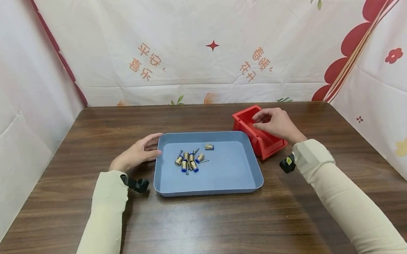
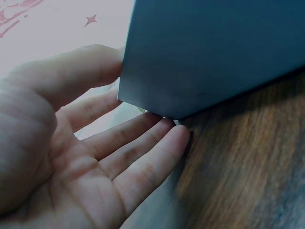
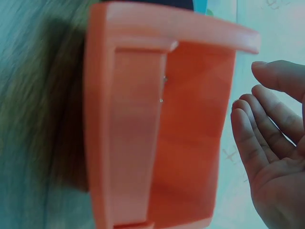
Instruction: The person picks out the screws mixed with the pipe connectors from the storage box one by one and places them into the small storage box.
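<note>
My left hand (image 1: 139, 152) rests at the left edge of a blue-grey tray (image 1: 228, 178). In the left wrist view its fairly straight fingertips (image 2: 178, 138) touch the tray's outer wall. Inside the tray, left of centre, lies a cluster of brass cylindrical fittings (image 1: 191, 157) with blue ends, mixed with several screws (image 1: 204, 161). One brass fitting (image 1: 209, 146) lies apart near the far side. My right hand (image 1: 277, 123) hovers over a red open-topped bin (image 1: 267, 152), fingers loosely bent, thumb apart from them. Nothing shows between its fingers in the right wrist view.
The bin stands angled against the tray's right far corner, on a dark wood-grain table (image 1: 196, 229). A white printed cloth (image 1: 189, 25) hangs behind the table and along both sides. Each wrist wears a small black camera (image 1: 287, 163).
</note>
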A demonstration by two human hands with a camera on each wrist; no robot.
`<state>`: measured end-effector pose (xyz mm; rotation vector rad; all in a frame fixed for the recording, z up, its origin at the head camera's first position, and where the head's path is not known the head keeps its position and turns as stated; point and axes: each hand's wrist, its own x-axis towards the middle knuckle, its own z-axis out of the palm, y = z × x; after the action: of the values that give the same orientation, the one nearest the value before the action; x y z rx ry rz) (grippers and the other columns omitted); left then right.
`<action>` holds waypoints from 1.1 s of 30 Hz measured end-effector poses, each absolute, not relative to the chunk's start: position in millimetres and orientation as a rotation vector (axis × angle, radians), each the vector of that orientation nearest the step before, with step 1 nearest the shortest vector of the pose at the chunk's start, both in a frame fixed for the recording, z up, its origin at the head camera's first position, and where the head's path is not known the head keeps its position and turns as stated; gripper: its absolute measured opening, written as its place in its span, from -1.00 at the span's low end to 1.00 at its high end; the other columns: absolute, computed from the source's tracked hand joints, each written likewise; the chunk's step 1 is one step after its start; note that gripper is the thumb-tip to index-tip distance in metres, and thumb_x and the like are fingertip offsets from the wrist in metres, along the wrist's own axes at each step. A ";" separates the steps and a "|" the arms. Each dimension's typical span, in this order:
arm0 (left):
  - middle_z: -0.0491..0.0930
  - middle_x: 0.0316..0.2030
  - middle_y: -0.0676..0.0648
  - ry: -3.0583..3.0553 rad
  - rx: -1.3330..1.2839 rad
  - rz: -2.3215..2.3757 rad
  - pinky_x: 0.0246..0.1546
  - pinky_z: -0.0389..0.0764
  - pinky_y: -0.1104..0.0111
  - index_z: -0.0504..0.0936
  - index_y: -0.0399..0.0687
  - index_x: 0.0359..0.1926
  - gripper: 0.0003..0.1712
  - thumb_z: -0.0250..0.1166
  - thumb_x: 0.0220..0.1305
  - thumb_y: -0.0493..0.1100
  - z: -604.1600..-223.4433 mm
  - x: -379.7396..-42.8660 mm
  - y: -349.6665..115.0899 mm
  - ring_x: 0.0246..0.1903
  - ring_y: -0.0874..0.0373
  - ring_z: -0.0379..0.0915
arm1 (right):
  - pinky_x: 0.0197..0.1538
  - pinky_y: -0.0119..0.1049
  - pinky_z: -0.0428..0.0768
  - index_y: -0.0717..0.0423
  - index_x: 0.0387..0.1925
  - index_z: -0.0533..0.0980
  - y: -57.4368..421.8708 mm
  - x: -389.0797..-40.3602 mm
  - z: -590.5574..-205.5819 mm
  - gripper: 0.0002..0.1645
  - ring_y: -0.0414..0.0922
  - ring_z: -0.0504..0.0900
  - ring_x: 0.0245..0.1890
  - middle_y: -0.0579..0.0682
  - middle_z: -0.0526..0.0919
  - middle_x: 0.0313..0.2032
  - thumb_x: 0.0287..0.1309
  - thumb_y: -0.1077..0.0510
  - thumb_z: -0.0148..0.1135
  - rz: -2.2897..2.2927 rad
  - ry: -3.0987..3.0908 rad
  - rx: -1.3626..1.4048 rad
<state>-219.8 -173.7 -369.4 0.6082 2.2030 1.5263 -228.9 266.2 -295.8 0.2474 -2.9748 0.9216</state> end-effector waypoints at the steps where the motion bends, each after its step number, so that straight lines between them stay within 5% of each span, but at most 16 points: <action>1: 0.10 0.39 -0.38 2.201 0.612 1.528 0.26 0.31 -0.06 -0.03 -0.18 0.47 -0.20 0.17 0.34 -0.25 -369.5 -219.8 -173.6 0.35 -0.25 0.13 | -0.16 -0.31 0.56 0.20 -0.02 0.56 264.1 -229.2 -295.0 -0.62 0.01 0.53 -0.16 0.17 0.63 -0.12 0.15 0.12 0.29 0.922 -2.969 0.253; 33: 0.06 0.41 -0.37 2.183 0.620 1.530 0.26 0.31 -0.06 -0.05 -0.16 0.48 -0.19 0.17 0.34 -0.25 -368.4 -220.4 -175.1 0.36 -0.26 0.10 | -0.15 -0.27 0.62 0.22 -0.14 0.61 172.5 -220.3 -307.9 -0.65 -0.06 0.58 -0.30 0.09 0.68 -0.27 -0.02 0.22 0.43 1.020 -2.922 0.662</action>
<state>-220.4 -175.1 -368.4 0.6202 2.1827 1.5297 -220.3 172.5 -307.9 0.6623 -2.9215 1.0199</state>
